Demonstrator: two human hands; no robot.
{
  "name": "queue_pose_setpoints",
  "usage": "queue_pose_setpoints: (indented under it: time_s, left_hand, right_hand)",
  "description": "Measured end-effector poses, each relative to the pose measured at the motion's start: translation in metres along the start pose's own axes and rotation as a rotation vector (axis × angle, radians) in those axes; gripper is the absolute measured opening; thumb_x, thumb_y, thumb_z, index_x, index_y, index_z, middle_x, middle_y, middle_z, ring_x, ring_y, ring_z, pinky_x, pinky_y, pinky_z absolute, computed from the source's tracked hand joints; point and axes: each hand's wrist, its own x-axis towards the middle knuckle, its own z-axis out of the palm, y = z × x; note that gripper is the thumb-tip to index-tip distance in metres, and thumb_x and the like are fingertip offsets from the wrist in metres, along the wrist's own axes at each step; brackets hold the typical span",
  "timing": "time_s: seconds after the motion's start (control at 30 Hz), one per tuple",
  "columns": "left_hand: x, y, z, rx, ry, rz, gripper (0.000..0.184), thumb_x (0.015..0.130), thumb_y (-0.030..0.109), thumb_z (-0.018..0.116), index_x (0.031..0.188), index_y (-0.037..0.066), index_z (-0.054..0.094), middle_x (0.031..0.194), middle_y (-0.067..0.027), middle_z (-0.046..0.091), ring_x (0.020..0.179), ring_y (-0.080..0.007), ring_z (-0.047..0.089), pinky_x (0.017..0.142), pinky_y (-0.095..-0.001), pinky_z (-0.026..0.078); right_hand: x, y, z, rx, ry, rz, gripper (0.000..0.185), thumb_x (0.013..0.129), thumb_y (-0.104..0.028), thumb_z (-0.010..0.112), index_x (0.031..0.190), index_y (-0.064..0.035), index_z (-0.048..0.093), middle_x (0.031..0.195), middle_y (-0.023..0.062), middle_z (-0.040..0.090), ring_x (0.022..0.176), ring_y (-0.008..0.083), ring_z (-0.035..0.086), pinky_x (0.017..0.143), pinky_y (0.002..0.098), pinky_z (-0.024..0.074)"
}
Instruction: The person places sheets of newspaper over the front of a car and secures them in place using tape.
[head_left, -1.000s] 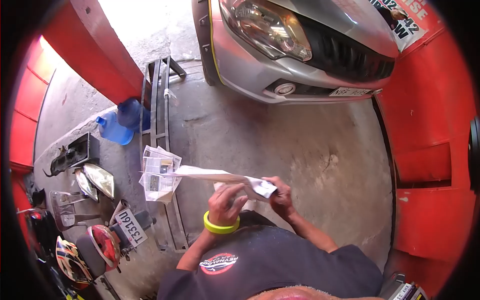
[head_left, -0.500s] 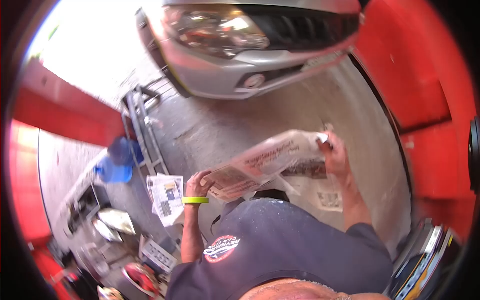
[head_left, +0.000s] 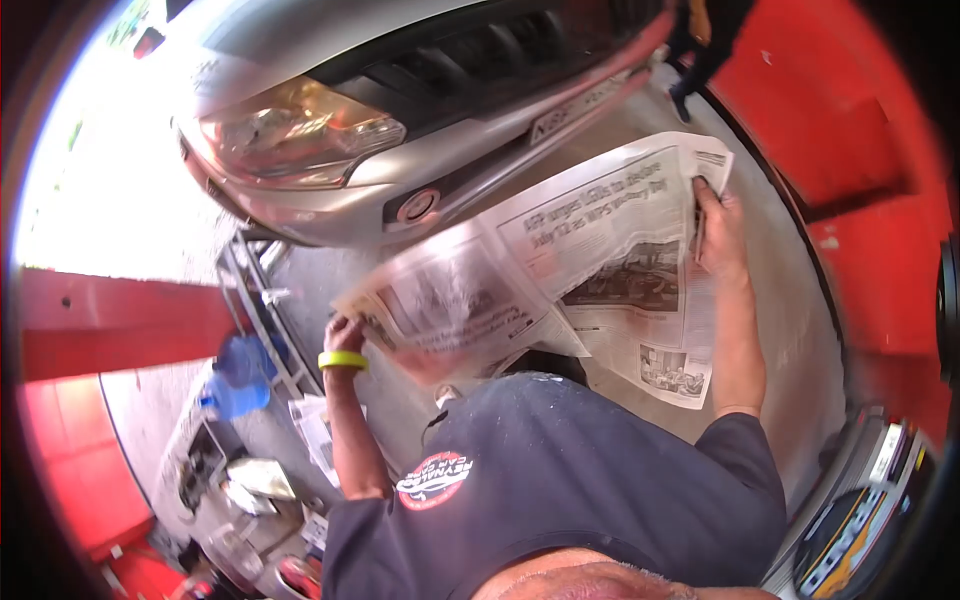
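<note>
A large newspaper sheet (head_left: 600, 215) is spread open in the air between both hands, its lower part hanging in folds. My left hand (head_left: 345, 332), below a yellow-green wristband (head_left: 342, 359), has its fingers closed on the sheet's left corner. At the upper right, my right hand (head_left: 718, 228) grips the sheet's right edge, thumb and fingers pressed on the paper. Behind the sheet's upper left side stands the silver car's front bumper (head_left: 350, 215). More newspapers (head_left: 315, 430) lie on the metal frame to the left, partly hidden by my left forearm.
A metal frame stand (head_left: 262, 300) and blue water jugs (head_left: 240, 378) are at the left. Headlight units (head_left: 258, 480) lie below them. Another person's legs (head_left: 695, 60) show at the top right beside red panels (head_left: 850, 150). Car parts (head_left: 865, 520) lie at the lower right.
The newspaper, folded narrow at first, has been opened out wide. My hands have moved apart and forward. The view has turned, the car now reaches further left, and another person's legs have appeared.
</note>
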Motion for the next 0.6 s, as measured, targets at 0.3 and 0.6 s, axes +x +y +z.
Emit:
queue_pose_setpoints:
  time_s: [0.3, 0.6]
  left_hand:
    - [0.096, 0.17, 0.024, -0.505, 0.463, 0.134, 0.023, 0.097, 0.024, 0.07, 0.114, 0.009, 0.068, 0.097, -0.0022, 0.073, 0.079, -0.013, 0.068, 0.069, -0.0293, 0.055]
    - [0.093, 0.198, 0.041, -0.373, 0.601, 0.216, 0.023, 0.095, 0.026, 0.072, 0.107, 0.006, 0.069, 0.09, -0.002, 0.071, 0.072, -0.0111, 0.063, 0.065, -0.027, 0.05]
  right_hand:
    - [0.207, 0.004, -0.002, -0.055, -0.293, 0.102, 0.027, 0.098, -0.015, 0.066, 0.117, 0.004, 0.066, 0.106, 0.0101, 0.073, 0.089, 0.0183, 0.07, 0.079, 0.0316, 0.057]
    - [0.225, 0.042, -0.017, -0.002, -0.253, 0.169, 0.033, 0.096, -0.014, 0.068, 0.12, 0.0075, 0.064, 0.107, 0.013, 0.073, 0.088, 0.0222, 0.071, 0.077, 0.0361, 0.0582]
